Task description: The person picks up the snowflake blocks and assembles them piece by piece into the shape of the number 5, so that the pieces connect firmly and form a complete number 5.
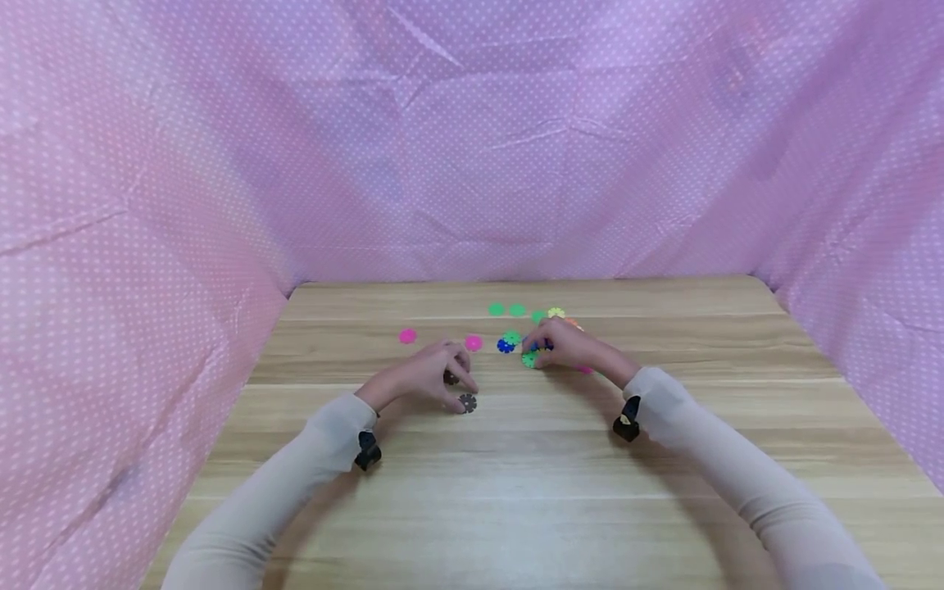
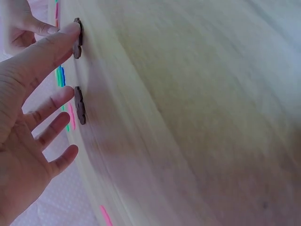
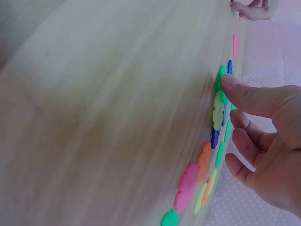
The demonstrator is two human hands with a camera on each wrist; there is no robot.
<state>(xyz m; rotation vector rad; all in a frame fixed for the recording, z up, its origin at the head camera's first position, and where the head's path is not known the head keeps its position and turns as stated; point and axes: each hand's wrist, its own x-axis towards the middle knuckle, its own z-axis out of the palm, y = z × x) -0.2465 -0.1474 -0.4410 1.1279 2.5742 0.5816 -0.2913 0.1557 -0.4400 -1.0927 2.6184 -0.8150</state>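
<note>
Small flower-shaped plastic discs lie flat on the wooden table. My left hand [image 1: 433, 370] is over two brown discs. Its thumb tip touches the nearer brown disc [image 1: 468, 403], while a fingertip is right at the farther brown disc [image 2: 80, 105]; the other fingers are spread and loosely bent. To the right, my right hand [image 1: 564, 342] reaches over a cluster of discs. The thumb rests on a green disc [image 3: 222, 84], which lies beside a pale yellow disc [image 3: 217, 111]. Its other fingers are loosely bent behind the cluster and partly hide blue discs there.
Two pink discs [image 1: 408, 336] lie beyond my left hand. Between the hands, a green disc [image 1: 512, 337] overlaps a blue disc [image 1: 505, 347]. Several green discs [image 1: 518, 310] and a yellow disc [image 1: 556, 313] lie farther back. Pink dotted cloth [image 1: 472, 164] surrounds the table [image 1: 516, 492].
</note>
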